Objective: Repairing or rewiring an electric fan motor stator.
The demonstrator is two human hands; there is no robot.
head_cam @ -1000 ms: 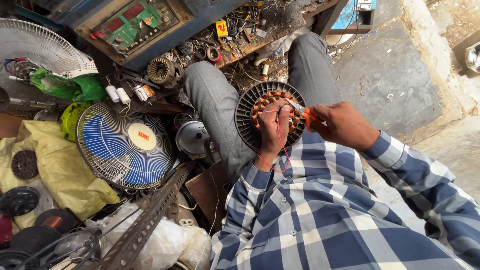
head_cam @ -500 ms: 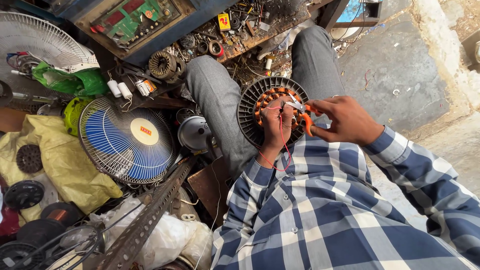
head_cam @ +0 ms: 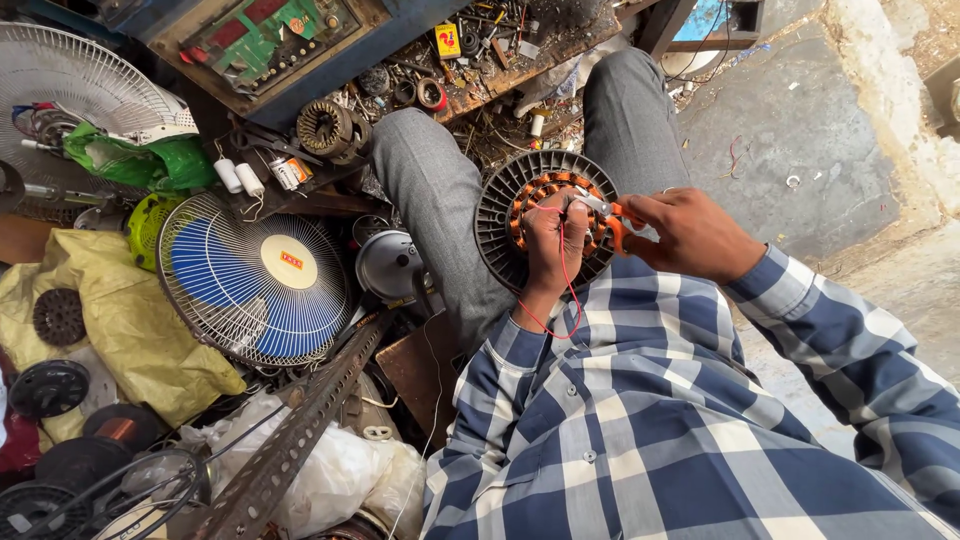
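A round black fan motor stator (head_cam: 505,205) with copper windings rests on my lap between my grey-trousered knees. My left hand (head_cam: 555,240) lies on its windings and pinches a thin red wire (head_cam: 567,290) that loops down toward my checked shirt. My right hand (head_cam: 690,235) grips an orange-handled cutter (head_cam: 612,218) whose metal tip meets the wire at my left fingers.
A blue-and-white fan guard (head_cam: 262,280) lies to the left beside a yellow sack (head_cam: 120,320) and a perforated metal angle bar (head_cam: 300,430). A cluttered workbench (head_cam: 440,60) with coils and small parts stands ahead. Bare concrete floor (head_cam: 800,130) lies on the right.
Both hands stay on the stator; the cutter tip has closed in on the red wire at my left fingers. The camera has drifted slightly.
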